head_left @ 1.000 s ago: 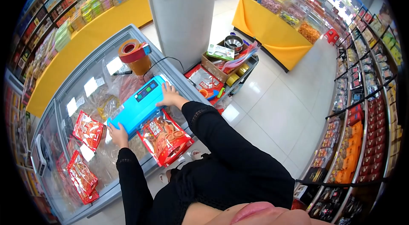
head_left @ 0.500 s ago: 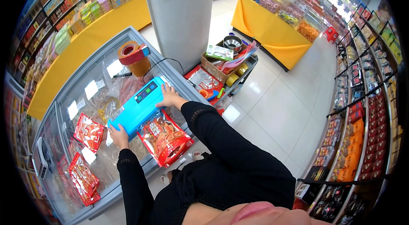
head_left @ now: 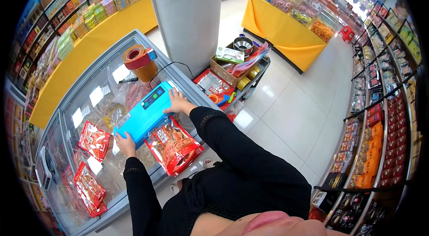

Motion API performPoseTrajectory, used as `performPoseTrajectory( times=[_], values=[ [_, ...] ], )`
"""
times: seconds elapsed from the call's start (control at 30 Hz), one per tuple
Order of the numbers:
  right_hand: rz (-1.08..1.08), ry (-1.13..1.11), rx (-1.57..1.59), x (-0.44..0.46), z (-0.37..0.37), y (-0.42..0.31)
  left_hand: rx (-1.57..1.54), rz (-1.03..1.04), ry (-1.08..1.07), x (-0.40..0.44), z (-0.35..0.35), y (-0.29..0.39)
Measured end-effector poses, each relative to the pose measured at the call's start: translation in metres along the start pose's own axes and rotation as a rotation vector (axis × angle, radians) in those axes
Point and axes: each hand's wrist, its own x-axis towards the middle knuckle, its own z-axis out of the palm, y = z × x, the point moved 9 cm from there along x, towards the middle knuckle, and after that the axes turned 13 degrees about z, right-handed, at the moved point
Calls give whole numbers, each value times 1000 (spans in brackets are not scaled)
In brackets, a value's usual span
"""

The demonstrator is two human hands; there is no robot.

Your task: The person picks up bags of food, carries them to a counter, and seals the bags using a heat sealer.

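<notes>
A blue vacuum sealer (head_left: 142, 117) with a dark button panel lies on the glass top of a chest freezer (head_left: 111, 178). My left hand (head_left: 125, 143) rests on its near left end, fingers spread. On its far right end lies my right hand (head_left: 178, 102), fingers also apart. A red snack bag (head_left: 174, 146) sticks out from the sealer's near side and hangs over the freezer's edge; whether its mouth is inside the sealer is hidden. Two more red bags, an upper one (head_left: 94, 140) and a lower one (head_left: 89, 187), lie to the left.
Rolls of tape (head_left: 139, 59) stand behind the sealer, near a black marker (head_left: 128, 80) and a cable. A white pillar (head_left: 185, 17) rises beyond the freezer. Beside it sits a cart with a cardboard box (head_left: 228, 65). Stocked shelves (head_left: 371, 133) line the right.
Both hands stay in place on the sealer. The view has shifted very slightly; nothing else has visibly moved.
</notes>
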Motion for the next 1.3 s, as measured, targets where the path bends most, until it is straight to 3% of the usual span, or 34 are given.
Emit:
performPoseTrajectory(
  times=[0.87, 1.3],
  values=[
    [4, 16, 23, -1, -3, 0, -10, 9, -28, 2, 6, -1],
    [-13, 43, 26, 5, 2, 3, -56, 12, 96, -3, 0, -3]
  ],
)
